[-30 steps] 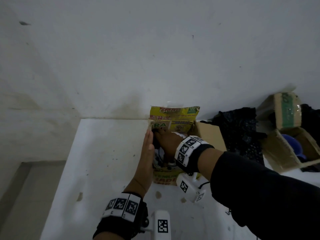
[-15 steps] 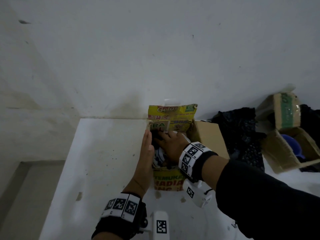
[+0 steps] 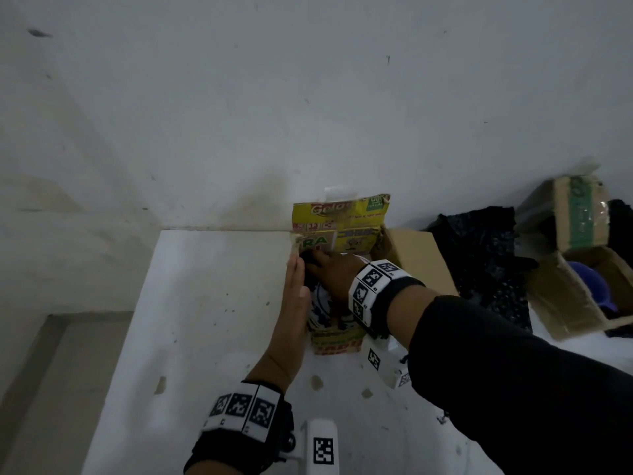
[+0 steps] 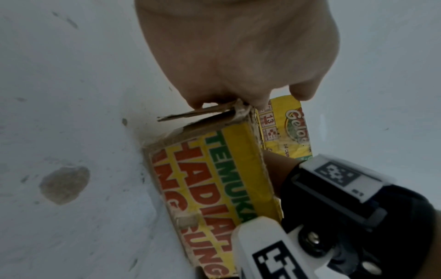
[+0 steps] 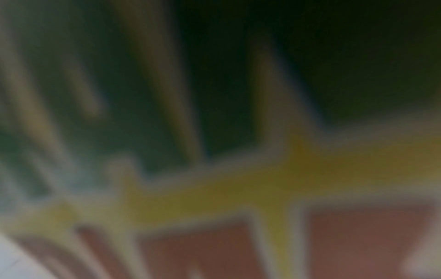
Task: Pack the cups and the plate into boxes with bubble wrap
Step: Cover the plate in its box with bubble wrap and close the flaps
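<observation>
A yellow printed carton [image 3: 337, 341] stands open on the white table, its back flap [image 3: 342, 214] upright against the wall. My left hand [image 3: 295, 272] lies flat with straight fingers against the carton's left side; in the left wrist view its fingertips [image 4: 229, 100] touch the torn top flap of the carton [image 4: 214, 179]. My right hand [image 3: 330, 274] reaches down into the carton, its fingers hidden in the dark far corner. A white thing with blue pattern [image 3: 320, 303] shows inside under that hand. The right wrist view is only a blur of the carton's print.
The carton's brown right flap [image 3: 414, 262] lies open. A black plastic bag [image 3: 479, 255] sits behind it. At the far right, a second cardboard box [image 3: 561, 303] holds a blue thing [image 3: 589, 282]. The white table [image 3: 205, 303] ends at a left edge, with the wall close behind.
My right hand drew back a little inside the carton, then pushed forward toward the far left corner again. The left hand stayed flat on the carton's side.
</observation>
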